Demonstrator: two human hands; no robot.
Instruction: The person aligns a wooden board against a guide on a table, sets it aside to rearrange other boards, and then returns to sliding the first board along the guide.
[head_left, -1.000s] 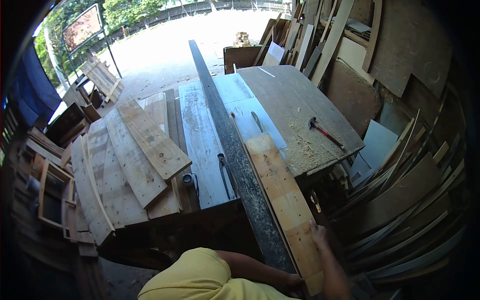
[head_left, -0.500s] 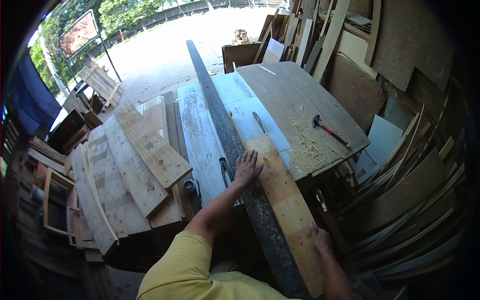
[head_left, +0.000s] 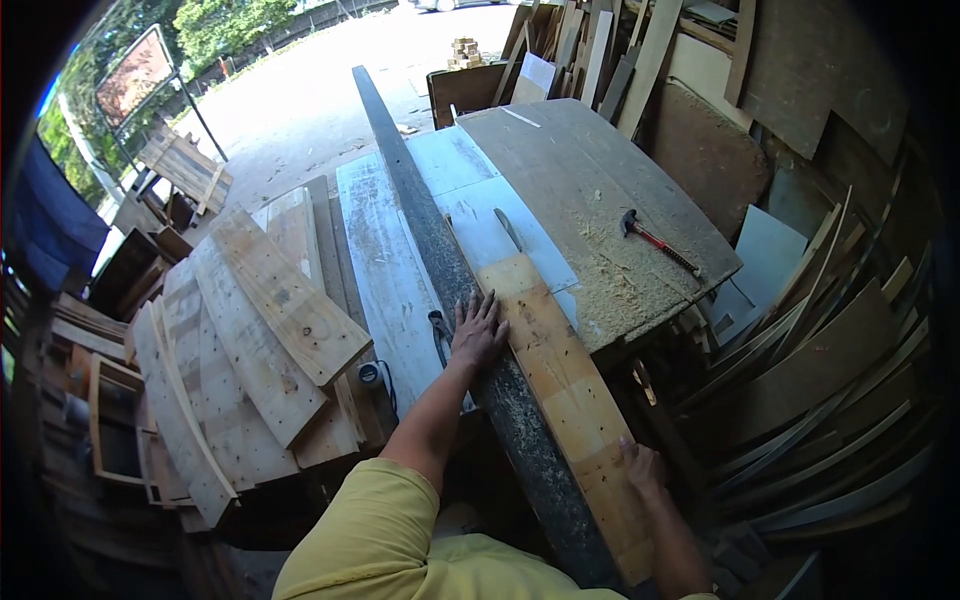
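A wide, pale wooden board lies flat on the saw table along a long dark straight bar. My left hand rests on the bar, fingers spread, their tips by the board's left edge. Along the board's right edge, near its close end, my right hand grips with the thumb on top; its other fingers are partly hidden. A saw blade stands up from the light blue tabletop, just beyond the board's far end. Pincers lie left of the bar, close to my left hand.
A hammer with a red and black handle lies near sawdust on the brown tabletop. Several cut boards are stacked at the left. A round device with a cord sits beside them. Wood strips crowd the right side.
My left hand has slid off the board's top onto the bar. The board's far end stays just short of the blade, and my right hand keeps its edge grip. The view has shifted slightly.
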